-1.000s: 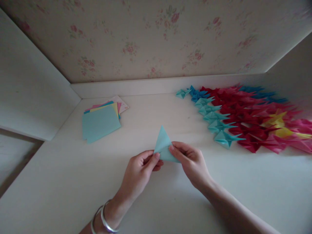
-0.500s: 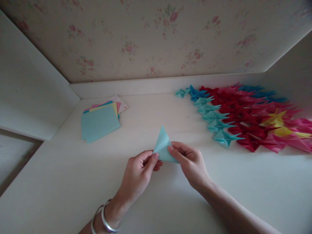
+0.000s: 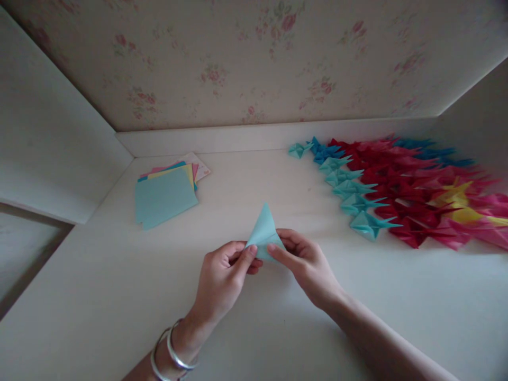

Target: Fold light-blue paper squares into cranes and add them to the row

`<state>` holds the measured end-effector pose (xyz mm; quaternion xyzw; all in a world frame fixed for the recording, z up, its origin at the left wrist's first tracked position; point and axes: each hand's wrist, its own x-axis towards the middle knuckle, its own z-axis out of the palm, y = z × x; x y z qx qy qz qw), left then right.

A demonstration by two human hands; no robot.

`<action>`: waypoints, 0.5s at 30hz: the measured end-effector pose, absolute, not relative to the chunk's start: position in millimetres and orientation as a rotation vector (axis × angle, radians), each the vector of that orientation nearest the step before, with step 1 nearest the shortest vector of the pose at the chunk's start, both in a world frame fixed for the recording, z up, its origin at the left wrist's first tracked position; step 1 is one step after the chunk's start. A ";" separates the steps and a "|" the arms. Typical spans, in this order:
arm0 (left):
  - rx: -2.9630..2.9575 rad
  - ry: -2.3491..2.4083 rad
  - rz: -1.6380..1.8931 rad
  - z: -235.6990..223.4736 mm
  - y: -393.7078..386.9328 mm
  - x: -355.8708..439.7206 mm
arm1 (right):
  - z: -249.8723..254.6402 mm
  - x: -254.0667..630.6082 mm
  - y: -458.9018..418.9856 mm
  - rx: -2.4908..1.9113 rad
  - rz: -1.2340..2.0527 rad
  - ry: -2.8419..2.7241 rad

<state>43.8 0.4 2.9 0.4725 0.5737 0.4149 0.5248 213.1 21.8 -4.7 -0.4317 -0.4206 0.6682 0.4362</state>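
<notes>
Both thumbs lie on the near face of the folded light-blue paper, fingers curled behind or beneath it. Left hand: thumb pressed down at the paper's lower left corner, fingers closed under, no gap seen, pinching the paper. Right hand: thumb flat on the lower right part, index side behind the right edge, also closed on the paper; far fingertips hidden.

Paper sits right between the two hands, touching both, neither clearly nearer. Roughly triangular: point faces away from the person, toward the wall; wide base on the person's side, spanning thumb to thumb. Long axis runs base to point, away from the person, so thumbs are at the base and the point is free. Left flank looks slightly bowed. Can't tell if the paper touches the table or is just above it.

Two silver bangles on left wrist. Farther out, left: paper stack, light-blue sheet on top, yellow, blue and pink edges behind. Right: light-blue folded pieces in a slanting row, beside red folded pieces, then pink, yellow and blue ones. Floral wallpaper beyond.
</notes>
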 end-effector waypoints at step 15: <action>0.956 1.297 0.943 6.6 3.4 44.9 | -4.2 213.4 20.3 -1.051 1.696 -1.018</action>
